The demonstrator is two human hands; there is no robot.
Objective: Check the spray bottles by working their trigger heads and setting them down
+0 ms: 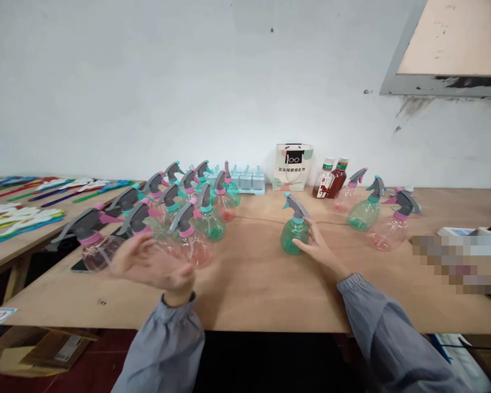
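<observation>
A green spray bottle (293, 233) with a grey trigger and teal collar stands alone in the middle of the wooden table (262, 284). My right hand (321, 250) rests beside it with fingers stretched out, fingertips touching its right side. My left hand (149, 263) hovers open, palm turned, just in front of a cluster of several pink and green spray bottles (180, 218) at the left. It holds nothing and is slightly blurred.
Three more spray bottles (372, 210) stand at the back right, beside two small drink bottles (330, 179) and a paper bag (293, 166). A pale blue tray (245, 181) sits by the wall. Coloured strips (24, 210) cover the left table. Cardboard (36, 349) lies on the floor.
</observation>
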